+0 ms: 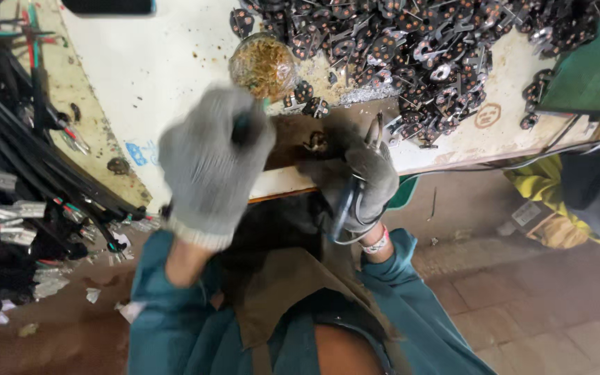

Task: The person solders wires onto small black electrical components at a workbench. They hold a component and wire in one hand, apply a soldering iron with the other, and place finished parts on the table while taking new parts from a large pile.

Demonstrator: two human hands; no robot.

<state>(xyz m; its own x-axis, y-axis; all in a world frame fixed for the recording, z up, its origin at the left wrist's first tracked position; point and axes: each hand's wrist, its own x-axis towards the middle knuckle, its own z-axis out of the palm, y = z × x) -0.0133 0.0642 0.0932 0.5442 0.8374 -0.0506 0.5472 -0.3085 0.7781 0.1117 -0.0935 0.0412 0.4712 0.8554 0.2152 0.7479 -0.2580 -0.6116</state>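
Note:
My left hand (213,163) wears a grey knit glove and is raised in a fist, blurred by motion, around a dark green-tipped tool handle (241,127). My right hand (355,184), also gloved, grips a pair of pliers (373,135) with blue-black handles. The plier jaws point up at the edge of the white bench (168,62), next to a small dark metal part (316,142) on a brown worn patch. A big heap of dark metal parts (411,42) covers the bench top beyond my hands.
A round clear container of yellowish bits (263,64) stands near the heap. Bundles of black cables with metal terminals (15,208) lie at the left. A green board (595,69) sits at the right, with a yellow-clad person (557,201) below it.

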